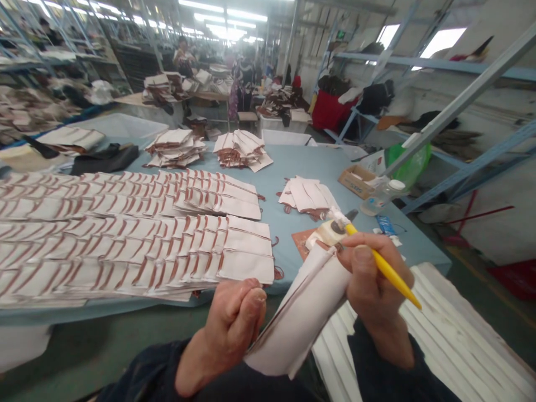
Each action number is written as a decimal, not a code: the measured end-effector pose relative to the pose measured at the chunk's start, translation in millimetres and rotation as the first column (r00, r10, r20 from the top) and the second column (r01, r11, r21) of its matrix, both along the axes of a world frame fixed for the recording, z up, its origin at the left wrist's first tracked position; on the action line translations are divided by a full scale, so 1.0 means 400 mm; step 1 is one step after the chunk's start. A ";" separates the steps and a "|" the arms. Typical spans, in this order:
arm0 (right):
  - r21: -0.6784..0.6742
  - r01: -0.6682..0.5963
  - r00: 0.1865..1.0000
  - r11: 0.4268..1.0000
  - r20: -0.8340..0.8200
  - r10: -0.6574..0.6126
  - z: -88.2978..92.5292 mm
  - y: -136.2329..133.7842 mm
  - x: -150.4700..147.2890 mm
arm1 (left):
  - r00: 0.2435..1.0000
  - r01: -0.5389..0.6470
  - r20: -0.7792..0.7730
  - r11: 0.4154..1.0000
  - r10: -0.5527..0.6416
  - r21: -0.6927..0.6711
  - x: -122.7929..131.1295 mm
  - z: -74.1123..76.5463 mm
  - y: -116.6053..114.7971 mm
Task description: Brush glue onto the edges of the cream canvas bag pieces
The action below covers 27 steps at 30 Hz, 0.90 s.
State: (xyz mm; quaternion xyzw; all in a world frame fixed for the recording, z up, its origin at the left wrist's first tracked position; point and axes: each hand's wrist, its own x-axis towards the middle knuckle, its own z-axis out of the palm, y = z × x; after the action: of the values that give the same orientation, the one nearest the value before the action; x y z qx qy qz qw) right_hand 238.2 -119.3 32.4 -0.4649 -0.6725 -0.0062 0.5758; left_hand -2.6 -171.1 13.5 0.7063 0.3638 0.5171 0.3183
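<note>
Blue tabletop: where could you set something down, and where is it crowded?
Bare cloth shows between the right rear stack and cardboard box; a narrower patch separates the white rows from the small stack. Those rows crowd the left.

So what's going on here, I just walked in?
Someone is holding a pale piece in front of them at the edge of a blue-covered table. Their right hand is at its upper end, also gripping what looks like a yellow brush. Their left hand is curled beside the piece; I can't tell whether it grips it. Similar pieces lie in overlapping rows to the left.
</note>
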 end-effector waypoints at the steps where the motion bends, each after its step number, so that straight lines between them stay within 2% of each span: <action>1: -0.003 0.007 1.000 1.000 -0.003 -0.007 -0.002 -0.002 0.003 | 1.000 0.002 -0.008 1.000 -0.002 0.014 0.002 -0.004 0.002; 5: 0.020 0.041 0.999 0.999 0.015 -0.041 -0.006 -0.004 0.010 | 0.999 0.034 0.030 0.999 -0.034 0.013 0.007 -0.014 0.005; 8: 0.037 0.059 0.998 0.998 0.008 -0.059 -0.013 -0.007 0.015 | 0.992 -0.013 0.123 0.999 0.018 -0.041 0.009 -0.014 0.009; 11: 0.027 0.089 0.996 0.996 -0.015 -0.088 -0.019 -0.016 0.020 | 0.998 -0.057 0.023 0.996 0.059 -0.069 0.011 -0.008 0.016; 15: 0.011 0.138 0.990 0.990 -0.022 -0.138 -0.012 -0.031 0.023 | 0.989 -0.007 -0.145 1.000 0.005 -0.007 0.012 -0.005 0.025; 21: 0.065 0.171 0.985 0.983 -0.014 -0.171 -0.004 -0.036 0.033 | 0.990 0.055 -0.132 0.994 -0.043 0.092 0.014 -0.014 0.035; 24: 0.060 0.187 0.982 0.980 -0.020 -0.186 -0.010 -0.035 0.043 | 0.992 0.056 -0.117 0.995 -0.047 0.077 0.015 -0.016 0.035; 27: 0.065 0.211 0.977 0.975 -0.019 -0.210 -0.014 -0.034 0.051 | 0.996 0.012 -0.090 0.999 -0.008 0.040 0.017 -0.035 0.031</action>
State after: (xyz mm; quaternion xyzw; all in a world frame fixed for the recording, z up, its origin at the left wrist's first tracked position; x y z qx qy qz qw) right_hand 258.7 -132.7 27.0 -0.5142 -0.6154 -0.0869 0.5910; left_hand 4.1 -158.6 -0.5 0.7370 0.3637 0.4904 0.2901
